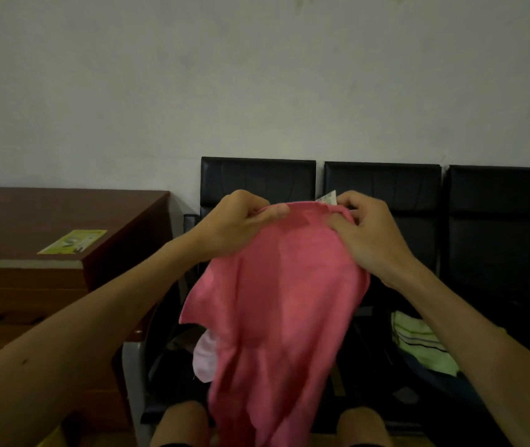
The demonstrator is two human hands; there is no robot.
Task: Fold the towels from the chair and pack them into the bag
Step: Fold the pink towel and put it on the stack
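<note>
Your left fingers (pixel 275 215) were curled over the top hem of the pink towel (pixel 283 301), thumb on the near face, pinching it. Your right fingers (pixel 342 222) pinched the same hem, just beside a small white label (pixel 327 198) that stood up behind them. Neither hand held anything else.

Left hand (pixel 237 222) and right hand (pixel 370 240) sat about level and near each other, so the hem between them bowed and bunched rather than lying taut.

Key relation: the towel hung in the air from both pinches, in front of the black chair row (pixel 258 179). Its long axis was vertical and its lower end dropped between your knees and out of view. Its left edge flared out below the left hand; its right edge ran close under the right wrist. Both hands were on the hem, and neither was near a lower corner.

Judgement: folding had not yet begun. The next move likely called for sliding the pinches apart along the hem to the top corners, so the cloth would hang square.

Further out, a green striped towel (pixel 425 346) lay on the seat below your right forearm. A pale pink cloth (pixel 205 356) lay low on the left, partly hidden by the hanging towel. The dark shape around it may have been the bag; you could not tell. A wooden cabinet (pixel 31 272) stood to the left.
</note>
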